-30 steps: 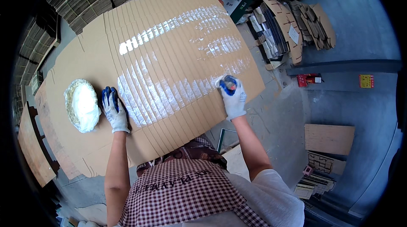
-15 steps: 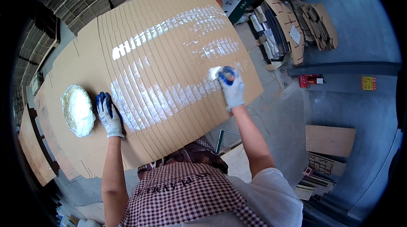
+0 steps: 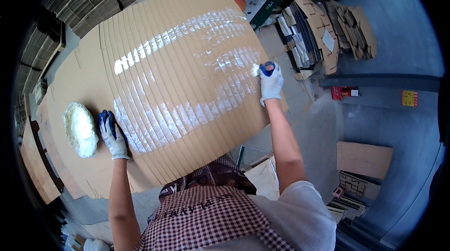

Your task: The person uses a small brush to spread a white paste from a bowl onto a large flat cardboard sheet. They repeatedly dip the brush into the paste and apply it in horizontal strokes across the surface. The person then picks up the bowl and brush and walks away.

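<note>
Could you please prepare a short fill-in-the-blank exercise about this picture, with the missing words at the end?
1. An oval, plastic-lined bowl lies to the ____ of the left hand, gloved in white and blue.
2. The right hand, similarly gloved, holds a small handheld tool whose tip is ____ in colour.
3. Shiny, translucent streaks cover parts of the large brown ____ sheets.
4. The dark red and white cloth apron shows a ____ pattern.

Missing words: left; white; cardboard; checked.
</note>
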`<state>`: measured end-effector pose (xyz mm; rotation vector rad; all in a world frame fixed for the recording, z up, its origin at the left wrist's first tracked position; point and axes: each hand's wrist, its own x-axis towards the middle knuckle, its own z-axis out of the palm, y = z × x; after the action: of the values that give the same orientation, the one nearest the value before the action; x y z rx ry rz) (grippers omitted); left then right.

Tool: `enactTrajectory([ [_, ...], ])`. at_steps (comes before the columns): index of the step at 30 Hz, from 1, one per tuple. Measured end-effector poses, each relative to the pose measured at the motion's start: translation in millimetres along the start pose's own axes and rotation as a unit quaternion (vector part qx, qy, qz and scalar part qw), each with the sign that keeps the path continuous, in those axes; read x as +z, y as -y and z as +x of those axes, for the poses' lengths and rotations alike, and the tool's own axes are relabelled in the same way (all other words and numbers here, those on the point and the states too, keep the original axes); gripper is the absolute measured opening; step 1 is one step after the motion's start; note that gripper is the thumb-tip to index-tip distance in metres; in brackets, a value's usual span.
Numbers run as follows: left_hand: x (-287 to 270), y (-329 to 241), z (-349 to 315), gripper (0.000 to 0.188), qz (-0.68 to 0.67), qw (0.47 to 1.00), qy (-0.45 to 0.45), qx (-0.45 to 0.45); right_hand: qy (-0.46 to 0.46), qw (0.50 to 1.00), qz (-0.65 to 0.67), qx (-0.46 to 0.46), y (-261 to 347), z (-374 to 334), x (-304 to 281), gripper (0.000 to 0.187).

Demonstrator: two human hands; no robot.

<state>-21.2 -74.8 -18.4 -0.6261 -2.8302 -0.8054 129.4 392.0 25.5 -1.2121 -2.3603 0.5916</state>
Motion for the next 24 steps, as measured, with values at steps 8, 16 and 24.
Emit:
enactTrajectory([
  [8,0,1,0,0.037,0.003,1.0,-0.002,0.007,0.046,0.994,0.09,-0.045,1,-24,4,0.034],
  [16,1,5,-1,0.037,0.011,1.0,0.002,0.002,0.082,0.975,0.204,-0.035,9,-14,1,0.032],
  [24,0,1,-2,0.036,0.015,1.0,-0.005,0.006,0.046,0.996,-0.033,-0.062,-7,23,-15,0.029],
])
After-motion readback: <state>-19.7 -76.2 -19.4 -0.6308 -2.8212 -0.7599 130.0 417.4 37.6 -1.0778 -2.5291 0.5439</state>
